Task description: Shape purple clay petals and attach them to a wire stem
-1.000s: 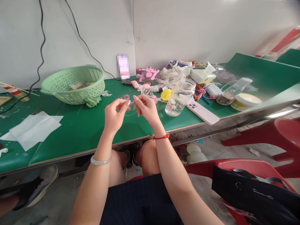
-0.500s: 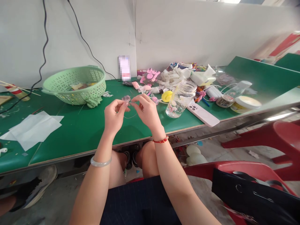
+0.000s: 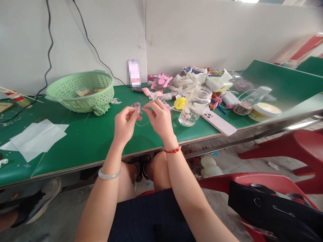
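Note:
Over the green table (image 3: pixel 96 141), my left hand (image 3: pixel 124 124) pinches a small crumpled pale-purple piece (image 3: pixel 136 106), which looks thin and translucent. Close beside it, my right hand (image 3: pixel 159 118) has thumb and forefinger pinched on a thin wire or thread (image 3: pixel 142 125). This strand hangs in a shallow loop below the fingertips, between the two hands. The fingertips nearly meet, and the exact spot where strand and piece come together is too small to make out.
A green basket (image 3: pixel 80 101) stands behind to the left, near white sheets (image 3: pixel 35 137). On the right are a glass jar (image 3: pixel 193 112), a pink phone (image 3: pixel 219 123) and a heap of craft scraps (image 3: pixel 186 82). Another phone (image 3: pixel 134 72) leans on the wall.
My left hand has shifted slightly right. My right hand has moved a little, and the strand's loop hangs slightly farther right. Both hands keep their pinch.

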{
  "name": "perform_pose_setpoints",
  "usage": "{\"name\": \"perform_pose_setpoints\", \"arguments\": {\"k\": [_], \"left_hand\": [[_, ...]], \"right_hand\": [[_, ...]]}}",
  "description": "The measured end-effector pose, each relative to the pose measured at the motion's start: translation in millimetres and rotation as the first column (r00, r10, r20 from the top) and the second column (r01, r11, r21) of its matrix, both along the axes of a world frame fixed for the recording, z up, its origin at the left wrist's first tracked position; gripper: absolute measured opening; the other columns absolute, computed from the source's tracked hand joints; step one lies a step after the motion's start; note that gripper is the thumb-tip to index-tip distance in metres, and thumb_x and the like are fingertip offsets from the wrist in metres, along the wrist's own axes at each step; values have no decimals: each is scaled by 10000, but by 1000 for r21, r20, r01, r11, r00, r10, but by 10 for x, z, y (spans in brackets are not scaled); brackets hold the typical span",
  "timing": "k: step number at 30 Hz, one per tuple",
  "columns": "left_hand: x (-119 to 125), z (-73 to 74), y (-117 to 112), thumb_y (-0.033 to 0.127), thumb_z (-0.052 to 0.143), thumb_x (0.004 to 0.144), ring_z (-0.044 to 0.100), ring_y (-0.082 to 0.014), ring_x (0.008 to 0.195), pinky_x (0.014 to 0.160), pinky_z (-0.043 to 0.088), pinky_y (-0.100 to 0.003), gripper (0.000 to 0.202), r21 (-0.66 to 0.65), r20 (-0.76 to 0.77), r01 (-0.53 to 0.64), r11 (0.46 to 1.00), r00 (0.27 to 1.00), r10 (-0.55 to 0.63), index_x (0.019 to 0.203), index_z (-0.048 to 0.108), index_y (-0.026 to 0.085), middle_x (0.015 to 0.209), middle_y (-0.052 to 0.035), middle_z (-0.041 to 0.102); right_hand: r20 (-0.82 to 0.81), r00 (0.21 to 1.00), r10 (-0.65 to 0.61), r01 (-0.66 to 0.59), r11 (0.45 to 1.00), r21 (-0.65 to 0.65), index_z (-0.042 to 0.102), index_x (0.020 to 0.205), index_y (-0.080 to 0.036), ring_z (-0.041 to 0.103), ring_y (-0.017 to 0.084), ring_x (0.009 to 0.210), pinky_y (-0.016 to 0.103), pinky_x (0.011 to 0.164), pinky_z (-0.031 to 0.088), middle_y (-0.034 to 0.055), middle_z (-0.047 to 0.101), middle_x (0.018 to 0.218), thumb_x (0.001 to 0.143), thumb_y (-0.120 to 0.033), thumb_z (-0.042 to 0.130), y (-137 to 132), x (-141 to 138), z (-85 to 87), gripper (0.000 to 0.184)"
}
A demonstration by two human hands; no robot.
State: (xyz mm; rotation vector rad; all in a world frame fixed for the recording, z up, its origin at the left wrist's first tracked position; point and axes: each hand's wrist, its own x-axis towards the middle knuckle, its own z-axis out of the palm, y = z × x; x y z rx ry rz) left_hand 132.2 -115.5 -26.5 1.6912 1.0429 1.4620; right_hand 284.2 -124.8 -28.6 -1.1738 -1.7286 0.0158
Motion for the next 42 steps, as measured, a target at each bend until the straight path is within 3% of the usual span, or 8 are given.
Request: {"name": "perform_pose_setpoints", "arguments": {"k": [16, 21, 25, 28, 33, 38, 42], "left_hand": [[9, 12, -18, 553, 707, 874, 709, -179, 663, 652, 524, -282, 357, 27, -42, -21, 999, 999, 22, 822, 666, 202, 695, -29, 745], [13, 16, -9, 570, 719, 855, 706, -172, 646, 647, 525, -278, 373, 12, -10, -32, 999, 999, 32, 821, 676, 201, 678, -21, 737], [9, 21, -9, 566, 725, 852, 713, -170, 659, 658, 532, -273, 369, 9, 15, -56, 998, 998, 56, 831, 679, 200, 695, -19, 738], [12, 28, -21, 565, 718, 858, 713, -168, 674, 665, 533, -272, 369, 10, 2, -52, 999, 999, 52, 836, 686, 198, 722, -24, 744], [34, 36, -31, 581, 749, 832, 703, -172, 693, 681, 543, -280, 386, 3, 1, 7, 1000, 1000, -7, 830, 694, 199, 732, -30, 747], [23, 25, 3, 682, 685, 845, 682, -176, 699, 646, 532, -286, 491, -124, 82, 96, 988, 993, -86, 818, 705, 192, 742, -56, 730], [-5, 38, 4, 720, 677, 827, 680, -178, 708, 620, 522, -285, 534, -282, 161, 264, 922, 961, -225, 768, 703, 190, 775, -79, 726]], "right_hand": [[-25, 999, 45, -44, 999, 31, 710, 905, -202, 635, 174, 886, 289, 744, 459, 71, 686, 1022, 1025, -190, 528, 28, 27, -28, 219], [-181, 976, 123, -125, 992, -3, 705, 974, -198, 601, 136, 771, 275, 701, 469, 60, 694, 1044, 989, -208, 583, 34, 7, -34, 123], [-475, 843, 252, -343, 933, -112, 674, 1079, -222, 595, 118, 736, 251, 686, 495, 19, 693, 958, 937, -362, 679, 45, -8, -25, 199], [-669, 691, 273, -501, 848, -171, 640, 955, -217, 589, 108, 694, 241, 668, 499, -12, 661, 808, 902, -532, 695, 38, -27, 4, 324], [-778, 583, 235, -548, 821, -163, 539, 681, -204, 490, 83, 576, 222, 583, 425, -50, 535, 587, 851, -599, 730, 32, -97, 21, 471], [-845, 483, 228, -568, 817, -104, 517, 649, -204, 465, 72, 554, 218, 563, 389, -55, 531, 579, 848, -542, 756, 37, -106, 2, 459], [-900, 402, 170, -605, 787, -122, 473, 670, -215, 452, 66, 543, 214, 550, 388, -63, 516, 602, 885, -494, 727, 44, -67, 14, 434]]}}
